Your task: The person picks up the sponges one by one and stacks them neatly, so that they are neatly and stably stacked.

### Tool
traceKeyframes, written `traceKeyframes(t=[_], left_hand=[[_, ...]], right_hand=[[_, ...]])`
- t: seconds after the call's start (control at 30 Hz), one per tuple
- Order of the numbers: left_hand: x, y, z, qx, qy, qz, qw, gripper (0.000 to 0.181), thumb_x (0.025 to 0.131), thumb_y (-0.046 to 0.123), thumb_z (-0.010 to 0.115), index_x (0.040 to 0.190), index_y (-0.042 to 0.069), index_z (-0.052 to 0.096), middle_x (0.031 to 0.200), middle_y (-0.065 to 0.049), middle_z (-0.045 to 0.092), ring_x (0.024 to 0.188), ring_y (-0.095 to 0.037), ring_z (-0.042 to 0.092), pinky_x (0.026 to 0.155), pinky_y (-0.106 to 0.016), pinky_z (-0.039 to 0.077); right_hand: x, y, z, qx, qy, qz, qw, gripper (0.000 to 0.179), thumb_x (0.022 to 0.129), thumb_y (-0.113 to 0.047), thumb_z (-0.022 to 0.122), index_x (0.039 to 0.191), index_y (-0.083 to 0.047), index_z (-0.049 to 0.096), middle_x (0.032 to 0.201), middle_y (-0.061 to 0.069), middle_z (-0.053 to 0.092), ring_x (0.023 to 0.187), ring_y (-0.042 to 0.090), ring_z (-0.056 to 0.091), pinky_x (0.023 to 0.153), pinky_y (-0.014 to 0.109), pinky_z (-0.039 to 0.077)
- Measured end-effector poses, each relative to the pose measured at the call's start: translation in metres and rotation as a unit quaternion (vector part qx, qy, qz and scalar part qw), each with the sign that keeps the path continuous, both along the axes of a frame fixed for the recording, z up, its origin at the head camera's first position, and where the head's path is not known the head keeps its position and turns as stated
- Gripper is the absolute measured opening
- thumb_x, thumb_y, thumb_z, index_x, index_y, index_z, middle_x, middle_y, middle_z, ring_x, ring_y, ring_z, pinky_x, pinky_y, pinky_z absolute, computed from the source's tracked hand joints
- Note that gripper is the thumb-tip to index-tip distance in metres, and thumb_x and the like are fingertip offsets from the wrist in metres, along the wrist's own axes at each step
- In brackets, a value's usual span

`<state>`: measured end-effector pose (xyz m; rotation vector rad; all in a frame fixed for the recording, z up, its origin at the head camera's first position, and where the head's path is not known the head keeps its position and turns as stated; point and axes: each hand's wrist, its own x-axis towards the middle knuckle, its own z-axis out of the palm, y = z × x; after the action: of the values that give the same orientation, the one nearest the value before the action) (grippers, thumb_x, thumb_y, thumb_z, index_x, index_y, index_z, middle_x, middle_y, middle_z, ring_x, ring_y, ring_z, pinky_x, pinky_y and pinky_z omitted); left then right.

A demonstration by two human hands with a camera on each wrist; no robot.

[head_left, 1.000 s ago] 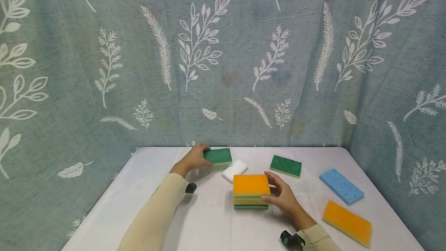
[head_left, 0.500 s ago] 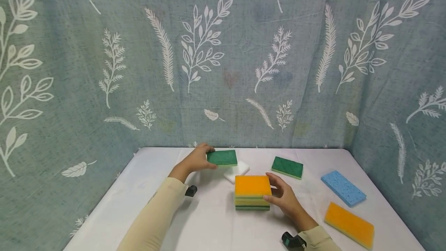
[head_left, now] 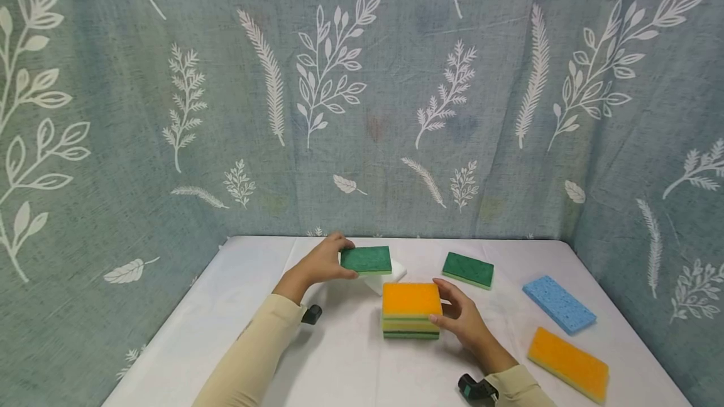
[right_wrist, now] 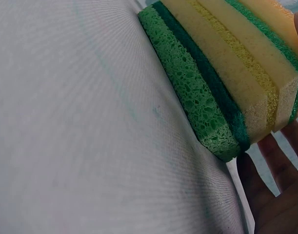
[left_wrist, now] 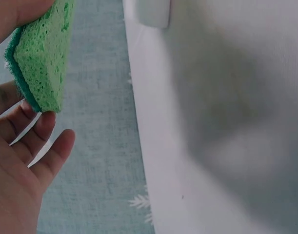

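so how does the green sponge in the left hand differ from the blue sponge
The green sponge is held above the table by the left hand; the blue sponge lies on the table, untouched. The green sponge has a dark green layer over lighter green; the blue sponge looks speckled blue. From the head view, the green sponge sits nearly square-on, while the blue sponge slants. Both are rectangular.

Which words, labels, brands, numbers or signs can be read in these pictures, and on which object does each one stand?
No text can be read in any of these views.
Green sponge in the left hand: no visible writing.
Sponge stack held by the right hand: no visible writing.
Curtain: white leaf prints only, no letters or numbers.
Black device at the right wrist: any mark is too small to read.
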<state>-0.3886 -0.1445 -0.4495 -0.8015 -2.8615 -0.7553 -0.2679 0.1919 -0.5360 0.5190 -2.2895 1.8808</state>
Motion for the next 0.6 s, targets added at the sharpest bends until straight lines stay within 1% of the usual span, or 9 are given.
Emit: traceKeyframes(t=[0.17,0.27,0.4,0.5,0.6], left_hand=[[0.01,0.005,0.006,0.006,0.01,-0.002,0.9999,0.066,0.068,0.04,0.087,0.124,0.016,0.063,0.118,0.003,0.051,0.101,-0.015,0.052,0.089,-0.038,0.047],[0.015,0.008,0.009,0.003,0.016,-0.006,0.9999,0.067,0.069,0.044,0.085,0.126,0.016,0.063,0.118,0.004,0.05,0.099,-0.014,0.052,0.087,-0.038,0.047],[0.02,0.012,0.012,-0.007,0.031,-0.018,0.9994,0.069,0.069,0.051,0.083,0.126,0.016,0.062,0.116,0.006,0.049,0.097,-0.013,0.051,0.086,-0.035,0.048],[0.022,0.015,0.014,-0.003,0.041,-0.027,0.9988,0.068,0.069,0.052,0.083,0.124,0.016,0.063,0.113,0.007,0.049,0.095,-0.013,0.052,0.084,-0.034,0.048],[0.025,0.017,0.014,0.003,0.046,-0.034,0.9984,0.067,0.07,0.051,0.083,0.123,0.016,0.063,0.111,0.008,0.049,0.094,-0.012,0.052,0.083,-0.032,0.048]], right_hand=[[0.0,0.0,-0.001,0.005,-0.003,-0.003,1.0,0.077,0.081,-0.021,0.079,0.146,-0.007,0.041,0.133,0.008,0.056,0.115,0.026,0.057,0.095,0.03,0.047],[0.0,0.0,-0.001,0.004,0.003,0.001,1.0,0.076,0.081,-0.021,0.078,0.146,-0.006,0.042,0.132,0.009,0.057,0.114,0.026,0.057,0.095,0.029,0.047],[-0.001,0.002,-0.001,-0.009,0.02,0.011,0.9997,0.071,0.082,-0.014,0.076,0.145,-0.004,0.043,0.131,0.014,0.057,0.114,0.026,0.057,0.095,0.028,0.047],[-0.002,0.003,-0.002,-0.015,0.033,0.02,0.9992,0.068,0.084,-0.008,0.073,0.144,-0.003,0.043,0.131,0.017,0.056,0.114,0.026,0.056,0.094,0.028,0.047],[0.003,0.001,0.007,-0.005,0.038,0.024,0.999,0.067,0.084,-0.005,0.072,0.143,0.002,0.041,0.13,0.021,0.055,0.114,0.03,0.056,0.094,0.029,0.047]])
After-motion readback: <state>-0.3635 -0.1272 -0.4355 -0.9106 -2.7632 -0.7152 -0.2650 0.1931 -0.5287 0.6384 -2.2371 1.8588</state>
